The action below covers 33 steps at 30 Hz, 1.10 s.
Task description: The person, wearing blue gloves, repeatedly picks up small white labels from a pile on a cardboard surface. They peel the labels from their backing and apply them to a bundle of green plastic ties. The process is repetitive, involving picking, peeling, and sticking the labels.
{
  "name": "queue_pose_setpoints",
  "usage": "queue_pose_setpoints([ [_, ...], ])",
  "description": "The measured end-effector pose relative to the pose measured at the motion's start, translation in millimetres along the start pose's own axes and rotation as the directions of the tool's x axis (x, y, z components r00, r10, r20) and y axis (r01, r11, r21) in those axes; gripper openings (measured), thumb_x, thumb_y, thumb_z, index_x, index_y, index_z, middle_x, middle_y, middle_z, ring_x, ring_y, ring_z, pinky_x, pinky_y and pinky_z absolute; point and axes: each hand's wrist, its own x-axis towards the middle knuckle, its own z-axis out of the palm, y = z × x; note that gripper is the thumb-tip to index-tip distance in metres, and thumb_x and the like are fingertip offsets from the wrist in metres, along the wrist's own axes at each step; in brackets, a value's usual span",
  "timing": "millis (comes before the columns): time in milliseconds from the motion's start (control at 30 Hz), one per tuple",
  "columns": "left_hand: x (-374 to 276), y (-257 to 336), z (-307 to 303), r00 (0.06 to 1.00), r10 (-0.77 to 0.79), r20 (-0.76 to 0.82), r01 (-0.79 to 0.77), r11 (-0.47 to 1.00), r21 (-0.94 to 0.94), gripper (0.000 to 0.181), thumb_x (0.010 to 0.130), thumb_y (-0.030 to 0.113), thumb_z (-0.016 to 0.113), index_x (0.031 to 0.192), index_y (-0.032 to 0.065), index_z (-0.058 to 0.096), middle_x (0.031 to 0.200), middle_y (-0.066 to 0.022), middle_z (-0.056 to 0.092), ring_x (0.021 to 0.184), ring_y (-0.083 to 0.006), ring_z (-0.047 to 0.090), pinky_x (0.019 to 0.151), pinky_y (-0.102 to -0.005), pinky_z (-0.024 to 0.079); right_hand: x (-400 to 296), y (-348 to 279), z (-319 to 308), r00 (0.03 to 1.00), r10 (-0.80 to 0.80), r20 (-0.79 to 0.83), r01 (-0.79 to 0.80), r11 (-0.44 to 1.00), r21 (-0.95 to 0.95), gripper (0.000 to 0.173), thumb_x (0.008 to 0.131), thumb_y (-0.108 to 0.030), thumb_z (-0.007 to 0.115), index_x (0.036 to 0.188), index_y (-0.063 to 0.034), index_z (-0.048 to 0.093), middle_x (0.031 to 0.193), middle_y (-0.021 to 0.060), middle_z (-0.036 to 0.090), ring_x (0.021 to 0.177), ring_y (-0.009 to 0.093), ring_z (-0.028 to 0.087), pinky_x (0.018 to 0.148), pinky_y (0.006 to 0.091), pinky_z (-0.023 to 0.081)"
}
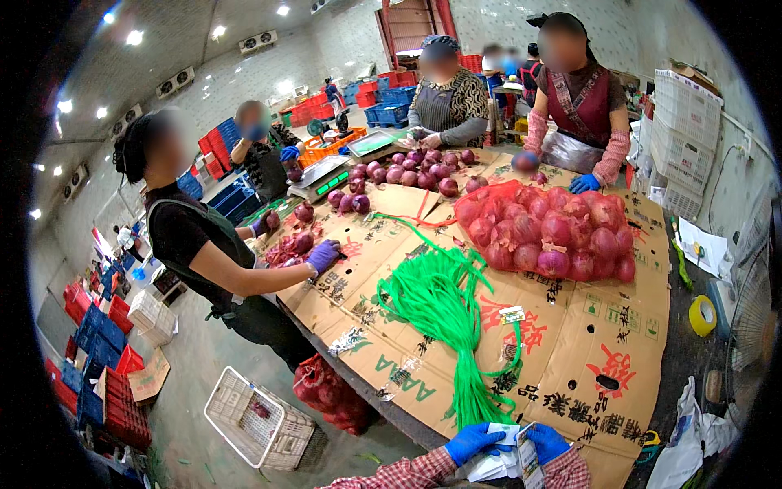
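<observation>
At the table's near edge, my left hand (476, 447) in a blue glove grips a small white paper label (506, 433). Close beside it, my right hand (547, 443), gloved in blue too, pinches a printed label or card (530, 461) that stands on edge. White papers (492, 467) show below both hands; their lower parts run out of view. Just beyond my hands lies a bundle of green mesh net bags (434, 299), its gathered end towards me. A small printed tag (512, 315) is on one green strand at the right of the bundle.
Flattened cardboard (586, 342) covers the table. A red net sack of onions (550, 232) and loose onions (421, 171) lie farther back, near a scale (321, 177). Co-workers stand around. At right are yellow tape (702, 315), scissors (650, 440) and a fan (754, 293).
</observation>
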Motion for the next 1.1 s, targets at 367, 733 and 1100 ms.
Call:
queue_pose_setpoints([
  [367,5,1,-6,0.998,-0.061,0.004,0.060,0.996,0.067,0.034,0.077,0.018,0.049,0.105,-0.0005,0.043,0.090,-0.0096,0.054,0.078,-0.0180,0.055,0.059,-0.0234,0.047,1,2,1,0.997,-0.073,0.031,0.074,0.997,-0.028,0.015,0.075,-0.009,0.044,0.081,-0.0003,0.054,0.072,0.0056,0.054,0.064,0.012,0.049,0.061,0.0220,0.040],
  [733,5,3,-7,0.995,-0.090,0.030,0.089,0.995,0.053,0.035,0.076,0.018,0.050,0.106,0.0001,0.043,0.091,-0.0092,0.054,0.075,-0.0184,0.056,0.058,-0.0229,0.047,-6,-9,9,1.000,0.002,0.010,-0.001,0.995,-0.097,0.016,0.075,-0.011,0.045,0.082,-0.0008,0.055,0.074,0.0054,0.055,0.065,0.011,0.050,0.062,0.0229,0.040],
  [1100,4,6,-2,0.994,-0.109,0.030,0.109,0.994,0.004,0.032,0.077,0.018,0.049,0.102,-0.0006,0.045,0.086,-0.0092,0.056,0.069,-0.0158,0.057,0.055,-0.0219,0.047,9,15,-16,0.999,0.002,0.042,0.004,0.990,-0.138,0.018,0.076,-0.015,0.047,0.084,-0.0001,0.053,0.073,0.0072,0.056,0.065,0.014,0.053,0.061,0.0252,0.043],
])
